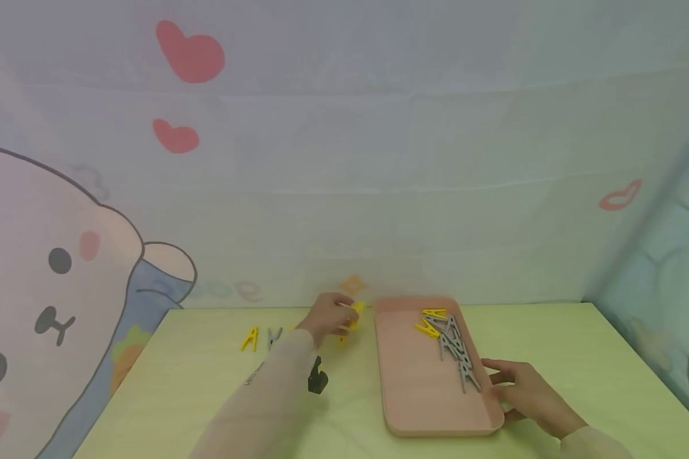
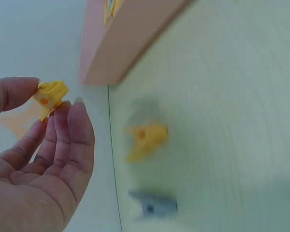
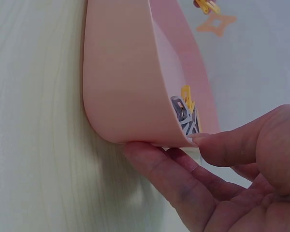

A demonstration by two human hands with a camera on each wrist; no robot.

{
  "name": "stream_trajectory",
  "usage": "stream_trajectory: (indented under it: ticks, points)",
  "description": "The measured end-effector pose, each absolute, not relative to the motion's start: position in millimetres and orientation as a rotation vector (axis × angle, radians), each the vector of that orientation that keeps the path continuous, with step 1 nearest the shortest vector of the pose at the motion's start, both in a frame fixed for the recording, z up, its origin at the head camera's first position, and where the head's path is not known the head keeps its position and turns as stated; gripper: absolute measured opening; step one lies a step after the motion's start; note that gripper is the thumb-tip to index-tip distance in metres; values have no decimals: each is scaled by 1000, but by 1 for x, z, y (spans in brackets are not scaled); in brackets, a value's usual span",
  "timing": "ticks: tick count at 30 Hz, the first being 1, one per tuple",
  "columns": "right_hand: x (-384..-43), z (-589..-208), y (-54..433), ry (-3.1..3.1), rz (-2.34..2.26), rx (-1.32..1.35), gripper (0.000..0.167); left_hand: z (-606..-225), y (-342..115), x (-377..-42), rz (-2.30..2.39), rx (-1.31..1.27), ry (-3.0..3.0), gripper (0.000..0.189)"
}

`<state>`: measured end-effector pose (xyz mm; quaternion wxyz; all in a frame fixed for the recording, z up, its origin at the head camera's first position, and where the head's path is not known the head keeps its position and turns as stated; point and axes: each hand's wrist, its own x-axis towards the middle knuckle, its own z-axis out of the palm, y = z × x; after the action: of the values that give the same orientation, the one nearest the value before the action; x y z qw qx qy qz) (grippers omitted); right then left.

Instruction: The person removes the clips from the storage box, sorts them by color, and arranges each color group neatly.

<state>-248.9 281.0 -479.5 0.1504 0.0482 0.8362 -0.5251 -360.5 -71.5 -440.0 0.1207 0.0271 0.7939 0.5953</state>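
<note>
the left hand (image 1: 328, 317) pinched a yellow clip (image 2: 50, 93) above the counter (image 1: 551, 338); the right hand (image 1: 525, 390) gripped the pink tray (image 1: 419, 395) by its wall, probably to steady it.

Tray (image 1: 413, 395): smooth plastic, matt to the edges;
Clips (image 2: 52, 91): plastic again, smooth;
Tabletop (image 2: 241, 96): wood-grained look;
Backdrop (image 1: 321, 140): cloth-like, creased

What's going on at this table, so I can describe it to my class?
A person is handling clothespins. The left hand pinches a yellow clothespin near the far end of the pink tray, while the right hand grips the tray's near right corner. Several grey clothespins and two yellow ones lie inside the tray. More clothespins, both grey and yellow, rest on the table outside it.
</note>
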Motion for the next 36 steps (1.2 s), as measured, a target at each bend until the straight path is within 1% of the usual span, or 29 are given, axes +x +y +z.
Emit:
stream_trajectory:
  ticks: [19,29,36]
  points:
    - [-251,-478,282,2403,-1471,150,66,-444,-181,-358,1656,-143,2486,47]
    - [-251,-477,281,2400,-1470,176,64,-457,-235,-360,1540,-294,2578,48]
    - [-249,-475,281,2381,-1506,170,64,-468,-263,-355,1431,-290,2671,50]
